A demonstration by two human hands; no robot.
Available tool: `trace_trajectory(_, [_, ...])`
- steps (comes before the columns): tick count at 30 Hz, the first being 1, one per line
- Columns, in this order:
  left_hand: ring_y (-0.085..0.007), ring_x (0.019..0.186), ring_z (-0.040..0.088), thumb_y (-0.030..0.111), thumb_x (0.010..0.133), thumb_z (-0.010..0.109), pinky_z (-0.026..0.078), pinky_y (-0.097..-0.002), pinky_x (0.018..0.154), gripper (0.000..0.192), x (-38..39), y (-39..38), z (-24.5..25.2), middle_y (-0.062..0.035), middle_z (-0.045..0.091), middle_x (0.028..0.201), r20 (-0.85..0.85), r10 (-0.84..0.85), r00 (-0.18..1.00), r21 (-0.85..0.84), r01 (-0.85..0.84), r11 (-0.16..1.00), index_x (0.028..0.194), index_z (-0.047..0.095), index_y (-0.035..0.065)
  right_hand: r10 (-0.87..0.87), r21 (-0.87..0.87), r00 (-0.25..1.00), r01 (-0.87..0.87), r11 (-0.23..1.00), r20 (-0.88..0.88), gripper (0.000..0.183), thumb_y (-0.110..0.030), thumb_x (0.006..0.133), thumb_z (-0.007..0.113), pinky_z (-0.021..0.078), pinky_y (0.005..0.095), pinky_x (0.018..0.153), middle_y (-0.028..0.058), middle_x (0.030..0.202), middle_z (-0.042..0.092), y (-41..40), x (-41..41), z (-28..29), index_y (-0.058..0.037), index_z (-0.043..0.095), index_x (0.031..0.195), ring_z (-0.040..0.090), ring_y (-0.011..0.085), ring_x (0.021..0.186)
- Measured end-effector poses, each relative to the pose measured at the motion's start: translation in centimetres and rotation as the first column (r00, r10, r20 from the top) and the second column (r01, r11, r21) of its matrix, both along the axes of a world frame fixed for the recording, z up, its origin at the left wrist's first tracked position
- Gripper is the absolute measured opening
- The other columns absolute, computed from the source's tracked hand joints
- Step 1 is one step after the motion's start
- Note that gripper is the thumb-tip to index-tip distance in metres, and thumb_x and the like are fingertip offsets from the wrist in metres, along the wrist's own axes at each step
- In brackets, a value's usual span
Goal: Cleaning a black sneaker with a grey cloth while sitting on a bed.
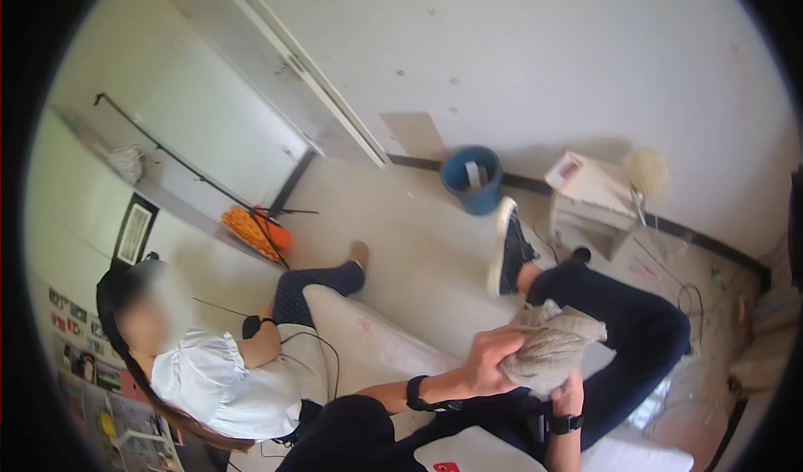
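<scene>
A bundle of grey-beige yarn [544, 354] with folded fabric-like parts is held above my lap. My left hand [494, 360] grips its left side, the fingers curled onto it. Below and to the right, my right hand [568, 395] holds the bundle's lower edge; its fingers are partly hidden by the bundle. Both wrists wear dark bands. Under the bundle lie my dark trousers [633, 334], one leg bent with a black shoe [515, 249] out in front.
A person in a white top [207, 378] sits close at the left. Ahead stand a blue bin [473, 183] and a small stool [593, 199] with a box and a ball of yarn [648, 171]. A black stand [201, 177] leans by an orange bag [254, 230]. Cables cross the floor.
</scene>
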State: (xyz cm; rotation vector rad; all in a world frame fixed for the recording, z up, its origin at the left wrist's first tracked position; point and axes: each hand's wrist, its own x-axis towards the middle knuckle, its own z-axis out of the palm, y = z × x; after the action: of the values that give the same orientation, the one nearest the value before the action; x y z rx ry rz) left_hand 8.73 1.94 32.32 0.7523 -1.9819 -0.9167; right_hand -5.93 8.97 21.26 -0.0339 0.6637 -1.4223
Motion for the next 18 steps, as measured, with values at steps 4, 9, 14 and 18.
trace_trajectory(4, [-0.0137, 0.086, 0.054, 0.014, 0.073, 0.062, 0.041, -0.0258, 0.077, 0.037, -4.2, 1.3, -5.1, -0.0132, 0.058, 0.093, -0.352, -0.061, 0.934, 0.604, 0.277, 0.747, 0.102, 0.049, -0.0041, -0.194, 0.011, 0.981, 0.194, 0.981, -0.013, 0.031, -0.021, 0.087, 0.042, 0.0458, 0.0327, 0.078, 0.0109, 0.101, 0.056, 1.9, -1.2, 1.1, 0.0012, 0.048, 0.107, 0.055, 0.0226, 0.090])
trace_trajectory(9, [-0.0308, 0.098, 0.051, 0.017, 0.072, 0.057, 0.038, -0.0340, 0.084, 0.060, -4.9, 1.8, -8.8, -0.0189, 0.051, 0.106, 0.028, -0.340, 0.940, 0.444, 0.293, 0.847, 0.121, 0.028, -0.0023, -0.243, 0.111, 0.970, 0.238, 0.965, 0.030, 0.030, -0.023, 0.087, 0.039, 0.0401, 0.0352, 0.085, 0.0082, 0.107, 0.052, 2.6, -0.6, -2.8, -0.0044, 0.046, 0.110, 0.051, 0.0207, 0.096])
trace_trajectory(14, [-0.0161, 0.087, 0.049, 0.018, 0.078, 0.040, 0.038, -0.0265, 0.077, 0.047, -5.5, 3.4, -14.0, -0.0096, 0.051, 0.096, -0.366, -0.280, 0.888, 0.797, 0.454, 0.398, 0.120, 0.030, -0.0007, -0.242, 0.146, 0.968, 0.248, 0.958, -0.063, 0.029, -0.024, 0.086, 0.040, 0.0454, 0.0315, 0.075, 0.0047, 0.099, 0.054, 3.8, -1.6, -6.2, -0.0062, 0.048, 0.108, 0.053, 0.0161, 0.090])
trace_trajectory(18, [-0.0100, 0.077, 0.044, 0.019, 0.078, 0.039, 0.036, -0.0239, 0.067, 0.025, -8.8, 2.8, -18.6, -0.0026, 0.049, 0.082, -0.473, 0.011, 0.881, 0.880, 0.471, 0.063, 0.099, 0.045, 0.0066, -0.360, 0.265, 0.902, 0.416, 0.870, -0.237, 0.032, -0.031, 0.084, 0.041, 0.0414, 0.0228, 0.065, 0.0006, 0.097, 0.052, 2.5, -1.0, -8.8, -0.0108, 0.047, 0.109, 0.051, 0.0105, 0.083])
